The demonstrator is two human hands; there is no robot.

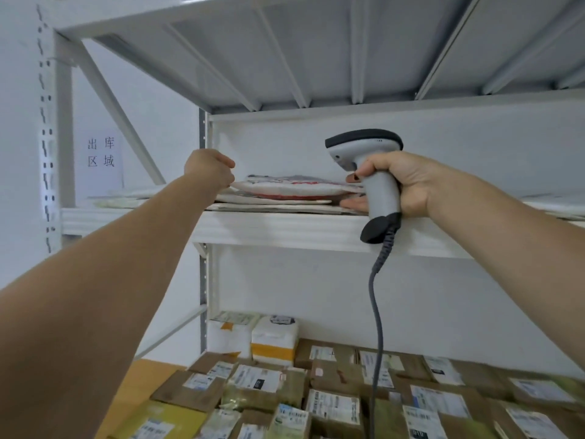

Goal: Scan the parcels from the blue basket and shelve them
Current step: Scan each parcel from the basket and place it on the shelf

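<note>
A flat white parcel with red print (294, 187) lies on top of a low stack of soft mailers on the upper white shelf (285, 228). My left hand (210, 169) is raised to the parcel's left end, fingers curled, pinching its edge. My right hand (402, 182) grips the handle of a grey barcode scanner (368, 172) at the stack's right end; the scanner head points left. One straight finger of that hand touches the stack's lower edge. The scanner's dark cable (376, 312) hangs down. The blue basket is out of view.
The shelf below holds several brown cardboard boxes and yellow-green mailers with labels (332, 391), plus white foam boxes (273, 339) at the back. A paper sign (100, 156) hangs on the left wall. A perforated upright (202, 185) and another shelf overhead frame the opening.
</note>
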